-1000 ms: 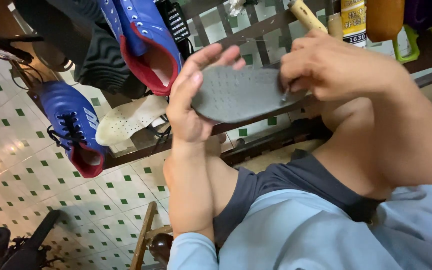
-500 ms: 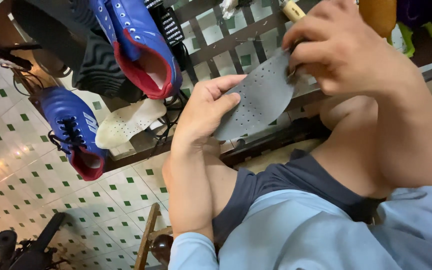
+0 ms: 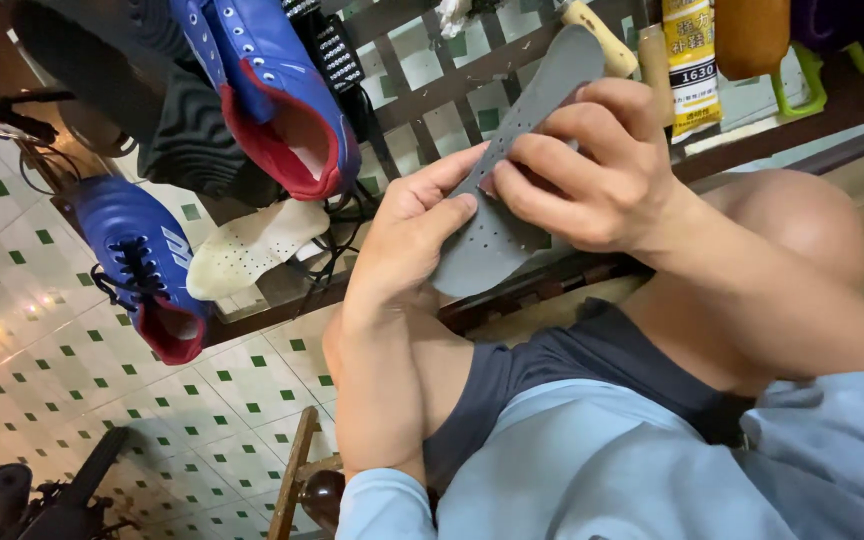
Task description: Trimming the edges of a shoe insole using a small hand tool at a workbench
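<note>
Both hands hold a grey perforated shoe insole [image 3: 497,245] above my knees. My left hand [image 3: 407,235] supports its lower half from the left, fingers stretched along its face. My right hand [image 3: 582,165] pinches its middle from the right, thumb and fingers closed on the edge. The insole stands tilted, its tip [image 3: 572,50] pointing up and away. A blue shoe with a red lining [image 3: 272,95] lies on the wooden slatted rack [image 3: 432,80] just left of my hands. A cream perforated insole [image 3: 252,245] rests below that shoe.
A second blue shoe [image 3: 142,265] lies on the green-and-white tiled floor [image 3: 72,400] at the left. A yellow tube [image 3: 690,65], a wooden-handled tool [image 3: 602,40] and an orange bottle [image 3: 752,35] sit at the rack's top right. A dark black shoe sole [image 3: 187,140] lies behind the blue shoe.
The grey insole has turned from lying flat across my left palm to standing nearly on end. My right hand moved down from its far tip to its middle.
</note>
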